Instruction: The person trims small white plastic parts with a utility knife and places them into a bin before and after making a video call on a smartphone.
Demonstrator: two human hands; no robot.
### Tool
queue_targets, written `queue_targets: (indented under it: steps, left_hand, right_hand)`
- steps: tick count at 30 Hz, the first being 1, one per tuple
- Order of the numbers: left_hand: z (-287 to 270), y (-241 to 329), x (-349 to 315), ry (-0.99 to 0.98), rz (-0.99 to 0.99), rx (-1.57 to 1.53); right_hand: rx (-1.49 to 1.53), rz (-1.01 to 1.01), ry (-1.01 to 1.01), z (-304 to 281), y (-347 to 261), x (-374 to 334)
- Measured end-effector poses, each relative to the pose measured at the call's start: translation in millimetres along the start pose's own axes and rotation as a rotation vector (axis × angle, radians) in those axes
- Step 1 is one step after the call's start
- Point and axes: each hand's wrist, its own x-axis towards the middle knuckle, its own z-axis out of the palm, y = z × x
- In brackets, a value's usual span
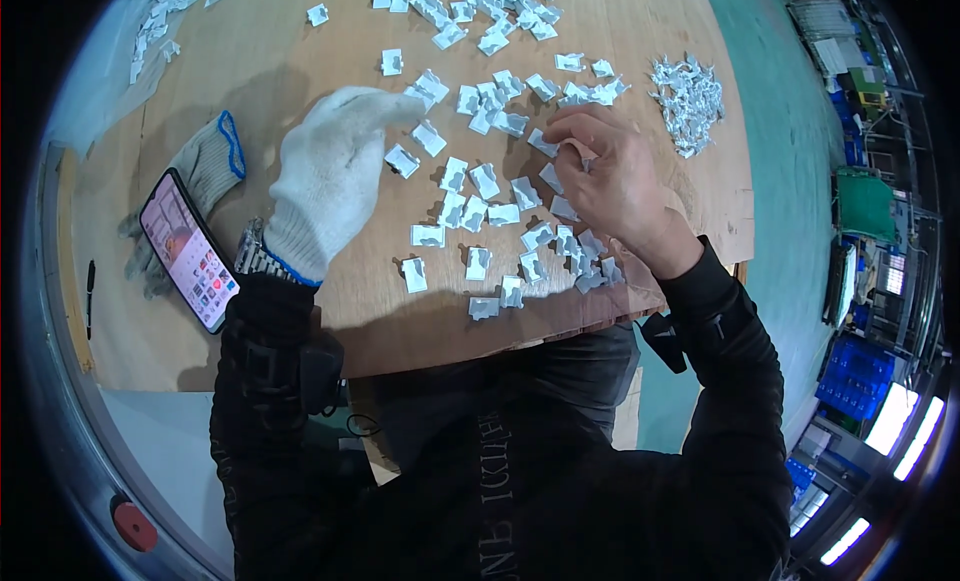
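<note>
My left hand, in a white knitted glove, is above the left part of the wooden table. Its fingers are bent together toward the right, and whatever they hold, if anything, is hidden. A small metal bracket with a dark part on it lies just beside that glove. My bare right hand is over the right side of the scattered pieces, thumb and fingers curled in a pinch; what is between them I cannot make out. Between and below both hands lie several small whitish bent metal brackets, loose and at different angles.
A heap of small shiny metal parts lies at the right. More brackets are piled at the far side. A lit phone rests against a grey glove at the left, near a black pen. The wooden table ends close to my body.
</note>
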Motion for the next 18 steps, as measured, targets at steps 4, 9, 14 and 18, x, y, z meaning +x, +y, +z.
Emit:
queue_targets:
  steps: [4,9,14,18]
  left_hand:
    - [0,-2,0,-0.002,-0.014,-0.008]
    - [-2,-6,-2,0.027,-0.056,-0.047]
    - [-4,1,-2,0.046,-0.127,-0.087]
    - [6,-10,-2,0.086,-0.135,-0.123]
  right_hand:
    - [0.028,0.062,0.011,-7,-3,6]
    - [0.061,0.072,0.184,-21,18,-6]
    - [-0.025,0.209,0.209,-44,55,-63]
    - [-0.04,0.304,0.234,-50,67,-103]
